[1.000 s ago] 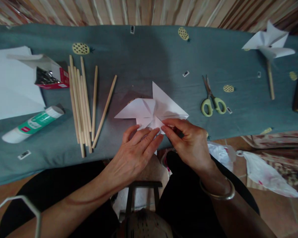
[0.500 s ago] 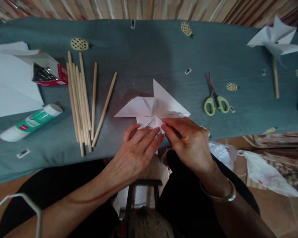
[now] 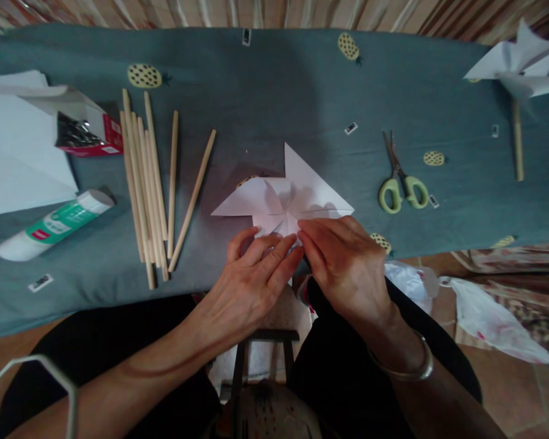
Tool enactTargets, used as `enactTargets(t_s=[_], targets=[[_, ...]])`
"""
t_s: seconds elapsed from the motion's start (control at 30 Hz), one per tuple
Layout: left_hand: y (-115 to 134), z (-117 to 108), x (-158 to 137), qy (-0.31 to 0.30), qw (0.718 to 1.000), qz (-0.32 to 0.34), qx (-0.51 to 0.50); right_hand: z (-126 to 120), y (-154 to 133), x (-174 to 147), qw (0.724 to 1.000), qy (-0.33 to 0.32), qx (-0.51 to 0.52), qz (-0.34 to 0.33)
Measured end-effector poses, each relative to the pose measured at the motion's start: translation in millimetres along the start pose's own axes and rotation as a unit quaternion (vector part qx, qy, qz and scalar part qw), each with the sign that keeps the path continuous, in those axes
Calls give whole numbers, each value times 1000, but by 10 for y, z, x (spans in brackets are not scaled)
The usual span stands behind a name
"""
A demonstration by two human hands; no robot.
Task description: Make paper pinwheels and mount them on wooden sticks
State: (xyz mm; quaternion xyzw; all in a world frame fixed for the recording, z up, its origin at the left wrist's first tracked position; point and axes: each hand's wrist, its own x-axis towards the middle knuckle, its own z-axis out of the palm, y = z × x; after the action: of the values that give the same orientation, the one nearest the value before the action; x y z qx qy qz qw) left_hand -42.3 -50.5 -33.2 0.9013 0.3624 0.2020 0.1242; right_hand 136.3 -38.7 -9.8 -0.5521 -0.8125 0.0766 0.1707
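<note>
A white paper pinwheel (image 3: pixel 274 198) lies on the cloth in front of me, its blades partly folded toward the centre. My left hand (image 3: pixel 256 268) rests over its near blade, thumb and fingers pressing the paper at the table's edge. On the right, my right hand (image 3: pixel 343 262) pinches a paper corner close to the pinwheel's centre, thumb and forefinger together. The fingertips of both hands nearly meet. The lower part of the paper is hidden under my fingers.
Several wooden sticks (image 3: pixel 149 189) lie left of the paper. Farther left are a glue stick (image 3: pixel 57 225), a red box of metal pins (image 3: pixel 89 134) and white paper sheets (image 3: pixel 21 146). Green-handled scissors (image 3: pixel 400 183) and a pinwheel on a stick (image 3: pixel 516 67) lie to the right.
My right thumb and fingers have drawn closer together at the paper near the centre. My left hand keeps its place. The view has shifted slightly.
</note>
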Motion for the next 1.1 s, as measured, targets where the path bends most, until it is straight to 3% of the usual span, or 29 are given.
enactTargets(t_s=[0.6,0.87,1.1], targets=[[12,-13,16,4,1000,4,-3,0,-43,0,998,17,-55,-23],[9,-4,19,22,1000,9,12,40,-20,-4,999,15,-28,8],[16,6,24,27,1000,3,4,67,-17,31,997,13,-75,-19]])
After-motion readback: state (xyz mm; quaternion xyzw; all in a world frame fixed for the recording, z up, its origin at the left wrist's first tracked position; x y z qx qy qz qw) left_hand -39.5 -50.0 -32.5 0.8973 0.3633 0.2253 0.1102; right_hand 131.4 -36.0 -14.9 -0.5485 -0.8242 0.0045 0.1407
